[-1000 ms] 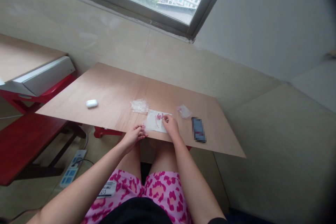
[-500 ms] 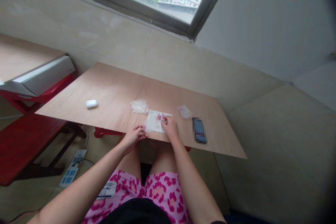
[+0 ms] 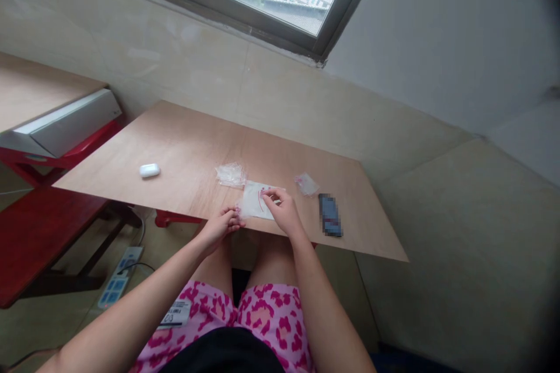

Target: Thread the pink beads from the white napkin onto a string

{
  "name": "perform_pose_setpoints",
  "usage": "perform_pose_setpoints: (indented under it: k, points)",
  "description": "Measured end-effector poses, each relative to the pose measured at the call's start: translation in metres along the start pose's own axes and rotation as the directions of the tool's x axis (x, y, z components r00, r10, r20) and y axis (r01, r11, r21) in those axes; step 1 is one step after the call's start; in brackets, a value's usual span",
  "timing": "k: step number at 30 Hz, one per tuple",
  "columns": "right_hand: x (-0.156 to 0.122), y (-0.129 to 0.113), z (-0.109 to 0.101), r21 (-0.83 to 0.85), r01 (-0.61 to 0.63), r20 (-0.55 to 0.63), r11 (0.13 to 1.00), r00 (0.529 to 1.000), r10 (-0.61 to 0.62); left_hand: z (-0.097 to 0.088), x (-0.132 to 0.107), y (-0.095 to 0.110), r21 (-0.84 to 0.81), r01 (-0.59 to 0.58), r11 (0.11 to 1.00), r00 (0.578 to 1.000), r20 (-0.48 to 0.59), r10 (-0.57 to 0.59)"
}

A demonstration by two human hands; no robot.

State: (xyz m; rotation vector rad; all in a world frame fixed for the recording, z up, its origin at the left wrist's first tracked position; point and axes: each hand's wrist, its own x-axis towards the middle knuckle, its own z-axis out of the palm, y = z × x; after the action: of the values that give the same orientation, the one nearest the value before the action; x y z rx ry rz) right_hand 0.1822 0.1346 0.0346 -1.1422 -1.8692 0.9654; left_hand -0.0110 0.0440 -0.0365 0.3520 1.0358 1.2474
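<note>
Fingertips (image 3: pixel 268 193) of the right hand (image 3: pixel 285 214) were together on the white bag (image 3: pixel 255 201), though whether they clamped it could not be told. The bag's long axis ran crosswise on the wooden board (image 3: pixel 175 148), and the left hand (image 3: pixel 221 227), fingers curled together, sat at its near left corner.

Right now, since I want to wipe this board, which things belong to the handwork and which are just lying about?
Handwork: right hand at the red thread on the white sheet; left hand at the sheet's near edge; probably the clear bag and pinkish bag.
Lying about: white earbud case, phone.
</note>
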Motion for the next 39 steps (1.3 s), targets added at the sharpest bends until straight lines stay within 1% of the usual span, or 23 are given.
perform_pose_setpoints:
  k: [1, 3, 7, 9, 13, 16, 19, 21, 23, 25, 27, 29, 31, 32, 33, 35, 36, 37, 39]
  points:
    - [-0.002, -0.005, 0.000, -0.013, 0.030, 0.037, 0.999, 0.999, -0.029, 0.000, 0.000, 0.000, 0.003, -0.001, 1.000, 1.000, 0.000, 0.001]
    - [-0.005, -0.012, 0.001, -0.031, 0.052, 0.075, 0.998, 0.996, -0.050, 0.000, 0.000, -0.001, 0.005, -0.004, 1.000, 1.000, 0.002, 0.004]
    - [-0.014, -0.013, 0.001, -0.037, 0.009, 0.085, 0.999, 0.996, -0.006, 0.001, -0.002, 0.000, 0.004, -0.004, 1.000, 1.000, 0.008, 0.004]
    - [-0.021, -0.013, -0.002, -0.047, 0.008, 0.092, 0.999, 0.996, -0.003, 0.002, -0.004, 0.001, 0.020, -0.001, 1.000, 1.000, 0.018, 0.001]
    - [-0.037, -0.018, -0.012, -0.043, 0.004, 0.033, 0.999, 0.999, -0.002, 0.002, -0.009, 0.005, 0.076, -0.017, 0.997, 0.998, 0.060, 0.013]
    - [-0.047, -0.023, -0.021, -0.037, -0.033, 0.007, 0.999, 0.999, 0.033, 0.003, -0.011, 0.007, 0.113, -0.024, 0.993, 0.994, 0.111, 0.011]
    - [-0.059, -0.028, -0.030, -0.018, -0.055, -0.002, 0.998, 0.998, 0.055, 0.006, -0.012, 0.010, 0.175, -0.027, 0.984, 0.993, 0.114, 0.007]
    - [-0.069, -0.030, -0.034, -0.021, -0.049, 0.013, 0.999, 0.999, 0.050, 0.009, -0.014, 0.013, 0.232, -0.063, 0.971, 0.994, 0.102, 0.040]
    - [-0.080, -0.031, -0.036, -0.048, -0.038, 0.058, 0.998, 0.997, 0.041, 0.013, -0.019, 0.018, 0.316, -0.160, 0.935, 0.986, 0.095, 0.136]
    - [-0.091, -0.030, -0.036, -0.087, -0.022, 0.115, 0.996, 0.993, 0.032, 0.018, -0.027, 0.022, 0.438, -0.287, 0.852, 0.958, 0.125, 0.258]
    - [-0.102, -0.027, -0.033, -0.126, -0.001, 0.166, 0.992, 0.986, 0.023, 0.025, -0.039, 0.026, 0.562, -0.397, 0.726, 0.918, 0.216, 0.334]
    - [-0.111, -0.024, -0.030, -0.150, 0.011, 0.200, 0.989, 0.980, 0.020, 0.033, -0.053, 0.028, 0.642, -0.493, 0.587, 0.870, 0.367, 0.329]
    - [-0.118, -0.021, -0.027, -0.158, 0.016, 0.220, 0.987, 0.975, 0.019, 0.041, -0.063, 0.027, 0.680, -0.588, 0.438, 0.807, 0.527, 0.266]
    - [-0.121, -0.020, -0.026, -0.159, 0.019, 0.228, 0.987, 0.973, 0.018, 0.044, -0.067, 0.025, 0.691, -0.624, 0.365, 0.780, 0.582, 0.231]
    - [-0.124, -0.019, -0.026, -0.159, 0.022, 0.239, 0.987, 0.971, 0.017, 0.046, -0.070, 0.023, 0.701, -0.648, 0.300, 0.761, 0.617, 0.201]
    - [-0.127, -0.017, -0.026, -0.170, 0.027, 0.258, 0.985, 0.966, 0.018, 0.048, -0.071, 0.020, 0.721, -0.665, 0.194, 0.747, 0.642, 0.172]
    - [-0.128, -0.016, -0.026, -0.180, 0.030, 0.265, 0.983, 0.964, 0.020, 0.048, -0.070, 0.018, 0.729, -0.666, 0.158, 0.746, 0.646, 0.166]
    - [-0.129, -0.015, -0.026, -0.193, 0.031, 0.269, 0.981, 0.963, 0.023, 0.048, -0.070, 0.017, 0.734, -0.666, 0.132, 0.745, 0.648, 0.160]
    - [-0.130, -0.014, -0.026, -0.222, 0.034, 0.279, 0.974, 0.960, 0.030, 0.047, -0.068, 0.016, 0.739, -0.664, 0.112, 0.747, 0.649, 0.140]
